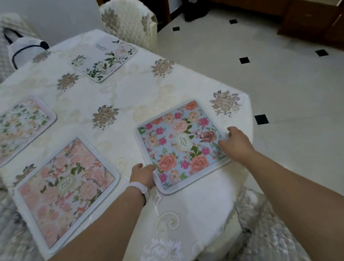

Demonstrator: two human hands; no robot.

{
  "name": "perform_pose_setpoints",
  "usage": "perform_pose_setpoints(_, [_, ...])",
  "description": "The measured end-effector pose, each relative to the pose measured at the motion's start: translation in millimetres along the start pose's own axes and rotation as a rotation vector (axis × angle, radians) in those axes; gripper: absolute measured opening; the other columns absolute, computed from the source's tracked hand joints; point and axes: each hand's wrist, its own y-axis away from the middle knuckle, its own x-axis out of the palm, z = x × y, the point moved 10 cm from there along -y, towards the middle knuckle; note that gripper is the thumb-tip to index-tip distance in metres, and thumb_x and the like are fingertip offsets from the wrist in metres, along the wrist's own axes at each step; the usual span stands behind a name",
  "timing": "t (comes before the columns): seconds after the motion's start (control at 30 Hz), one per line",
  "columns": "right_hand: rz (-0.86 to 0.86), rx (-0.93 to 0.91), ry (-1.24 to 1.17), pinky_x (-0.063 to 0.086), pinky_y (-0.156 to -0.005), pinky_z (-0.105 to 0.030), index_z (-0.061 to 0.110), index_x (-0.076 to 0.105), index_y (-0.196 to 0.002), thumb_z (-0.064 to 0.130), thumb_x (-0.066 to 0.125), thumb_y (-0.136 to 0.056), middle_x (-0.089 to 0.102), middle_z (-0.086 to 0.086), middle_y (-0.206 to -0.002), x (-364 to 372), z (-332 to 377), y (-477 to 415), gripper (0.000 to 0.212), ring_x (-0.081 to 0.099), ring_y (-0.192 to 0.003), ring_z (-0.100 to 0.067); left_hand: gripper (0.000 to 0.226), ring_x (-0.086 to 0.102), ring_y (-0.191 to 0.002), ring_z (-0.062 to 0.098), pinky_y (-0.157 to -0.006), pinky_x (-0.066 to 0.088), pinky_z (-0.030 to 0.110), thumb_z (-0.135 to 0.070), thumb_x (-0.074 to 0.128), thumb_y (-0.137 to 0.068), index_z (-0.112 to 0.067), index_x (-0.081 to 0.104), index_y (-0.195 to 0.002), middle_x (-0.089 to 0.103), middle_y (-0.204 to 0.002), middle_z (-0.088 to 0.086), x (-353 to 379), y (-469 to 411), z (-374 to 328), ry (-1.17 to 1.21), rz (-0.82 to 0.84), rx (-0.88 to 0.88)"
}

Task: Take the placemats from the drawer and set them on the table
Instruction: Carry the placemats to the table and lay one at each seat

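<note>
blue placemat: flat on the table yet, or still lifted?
Flat. The blue placemat lies spread on the tablecloth, no raised corner visible. The left hand and right hand rest on opposite edges.

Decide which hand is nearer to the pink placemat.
Left. The left hand sits between the pink placemat and blue placemat; the right hand is at the blue one's far side.
</note>
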Motion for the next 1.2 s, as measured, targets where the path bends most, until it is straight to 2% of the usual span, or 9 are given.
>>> perform_pose_setpoints(0.07, [0.016,0.006,-0.043,0.047,-0.089,-0.035,0.010,0.035,-0.144,0.030,0.062,-0.086,0.052,-0.012,-0.132,4,5,-8,0.068,0.054,-0.114,-0.031,0.022,0.064,-0.060,0.030,-0.046,0.040,0.025,-0.008,0.054,-0.089,-0.003,0.053,-0.110,0.062,-0.078,0.019,-1,4,-12,0.009,-0.002,0.031])
perform_pose_setpoints(0.1, [0.017,0.011,-0.050,0.048,-0.087,-0.035,0.009,0.035,-0.145,0.029,0.062,-0.086,0.052,-0.013,-0.131,4,7,-12,0.068,0.055,-0.112,-0.031,0.006,0.056,-0.046,0.023,-0.043,0.036,0.023,-0.007,0.053,-0.090,-0.002,0.055,-0.091,0.057,-0.064,0.014,1,2,-14,-0.011,0.015,0.039])
perform_pose_setpoints(0.2, [0.032,0.060,-0.083,0.052,-0.087,-0.038,0.007,0.040,-0.141,0.022,0.061,-0.086,0.054,-0.014,-0.129,7,4,-18,0.060,0.060,-0.105,-0.032,0.010,0.068,-0.069,0.028,-0.063,0.058,0.039,-0.006,0.056,-0.087,-0.012,0.061,-0.080,0.070,-0.081,0.012,8,0,-13,-0.050,0.053,0.062])
perform_pose_setpoints(0.27, [0.059,0.080,-0.101,0.054,-0.085,-0.040,0.008,0.050,-0.131,0.016,0.058,-0.085,0.059,-0.013,-0.123,11,1,-19,0.047,0.062,-0.099,-0.030,0.016,0.069,-0.084,0.030,-0.079,0.058,0.046,-0.005,0.058,-0.086,-0.020,0.061,-0.083,0.071,-0.092,0.009,10,1,-12,-0.047,0.062,0.093])
perform_pose_setpoints(0.4, [0.067,0.061,-0.112,0.048,-0.065,-0.031,0.009,0.056,-0.106,0.008,0.053,-0.084,0.061,-0.009,-0.098,15,1,-11,0.022,0.059,-0.082,-0.024,0.020,0.069,-0.086,0.031,-0.082,0.057,0.047,-0.002,0.059,-0.085,-0.021,0.062,-0.083,0.071,-0.094,0.008,10,4,0,-0.024,0.096,0.090])
perform_pose_setpoints(0.5, [0.050,0.018,-0.099,0.048,-0.065,-0.032,0.010,0.055,-0.103,0.004,0.052,-0.083,0.060,-0.007,-0.094,12,4,-4,0.021,0.058,-0.084,-0.025,0.017,0.070,-0.085,0.029,-0.079,0.058,0.043,-0.001,0.063,-0.085,-0.017,0.064,-0.091,0.072,-0.094,0.009,8,14,8,0.000,0.111,0.088])
perform_pose_setpoints(0.63, [0.046,-0.031,-0.063,0.046,-0.065,-0.030,0.014,0.056,-0.106,0.005,0.053,-0.085,0.059,-0.005,-0.096,8,10,11,0.023,0.058,-0.086,-0.025,0.020,0.071,-0.076,0.024,-0.054,0.056,0.028,0.000,0.064,-0.086,-0.015,0.064,-0.099,0.073,-0.091,0.008,4,46,24,0.041,0.180,0.085])
perform_pose_setpoints(0.83, [0.091,-0.094,-0.038,0.040,-0.055,-0.025,0.014,0.056,-0.096,0.003,0.054,-0.085,0.057,0.000,-0.086,16,9,41,0.016,0.057,-0.079,-0.022,0.021,0.072,-0.081,0.033,-0.071,0.059,0.044,0.002,0.067,-0.081,-0.008,0.066,-0.099,0.074,-0.090,0.014,-12,73,75,0.001,0.215,0.044])
perform_pose_setpoints(1.2, [0.116,-0.077,0.072,0.041,-0.056,-0.026,0.015,0.057,-0.099,0.005,0.058,-0.085,0.059,-0.001,-0.090,37,-1,58,0.017,0.057,-0.082,-0.021,0.013,0.067,-0.066,0.026,-0.053,0.054,0.031,0.001,0.061,-0.086,-0.010,0.065,-0.092,0.072,-0.087,0.011,-26,82,122,-0.082,0.187,0.018])
